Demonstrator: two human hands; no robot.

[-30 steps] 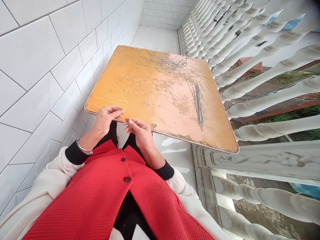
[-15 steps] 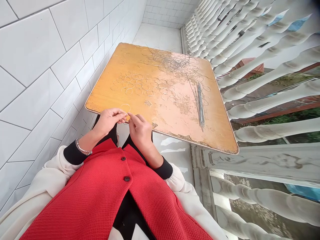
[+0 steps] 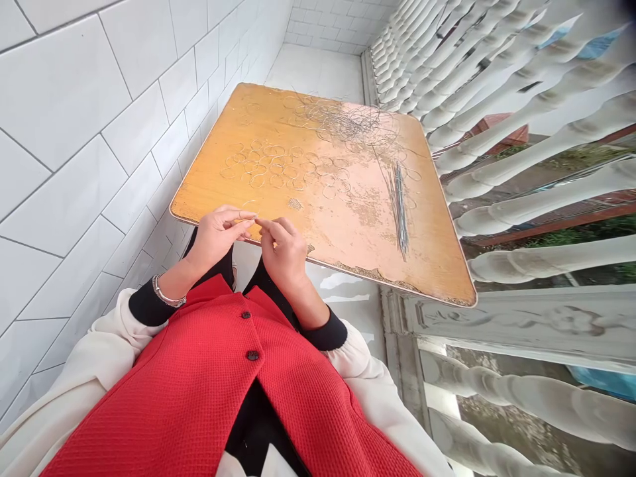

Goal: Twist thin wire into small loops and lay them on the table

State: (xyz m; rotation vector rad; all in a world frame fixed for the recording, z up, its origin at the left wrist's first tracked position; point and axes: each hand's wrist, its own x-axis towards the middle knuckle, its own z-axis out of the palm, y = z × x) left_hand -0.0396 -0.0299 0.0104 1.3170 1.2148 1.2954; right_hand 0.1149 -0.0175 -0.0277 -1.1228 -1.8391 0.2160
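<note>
Over the near edge of the table, my left hand (image 3: 217, 237) pinches a thin wire ring (image 3: 250, 203) between thumb and fingers. My right hand (image 3: 283, 250) meets it fingertip to fingertip, its thumb and forefinger closed on the same ring. Only a faint arc of the wire shows above the fingers; the rest is hidden by them. Beyond my hands, several finished-looking wire rings (image 3: 257, 180) lie spread flat on the worn wooden table (image 3: 209, 189).
A tangled heap of thin wire (image 3: 355, 122) lies at the table's far side. To the right rests a bundle of straight wires (image 3: 400, 212). A white tiled wall (image 3: 64, 152) runs along the left, and a white balustrade (image 3: 517, 209) along the right.
Both hands remain pinched together and have shifted slightly. The ring has turned, so less of its loop shows above my fingers than before.
</note>
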